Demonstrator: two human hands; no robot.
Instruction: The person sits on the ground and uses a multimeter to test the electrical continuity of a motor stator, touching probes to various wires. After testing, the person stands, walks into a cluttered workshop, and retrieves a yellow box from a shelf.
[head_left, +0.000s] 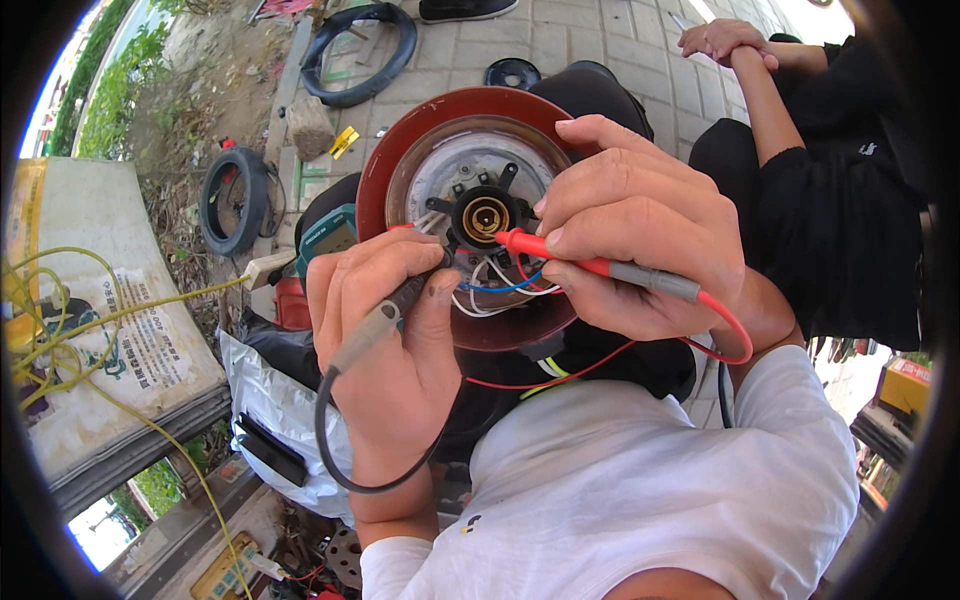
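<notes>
A round red metal appliance body (433, 105), probably an upturned electric kettle, rests against my legs with its underside facing up. At its centre is a black round coupler (486, 217) with brass rings. White, red and blue wires (501, 289) run below the coupler. My right hand (649, 232) grips a red multimeter probe (592, 259), its tip at the lower edge of the coupler. A black probe (397, 300) is held in my left hand (375, 315), pointing to the coupler's lower left; its tip is hidden by my fingers.
Behind my left hand stands a green multimeter (330, 236). Yellow cord (150, 307) crosses a worn board (97, 210) to a white socket block (268, 270). Tyres (234, 201) and a wooden block (309, 127) lie on the ground. At right, another person (825, 202) sits close by.
</notes>
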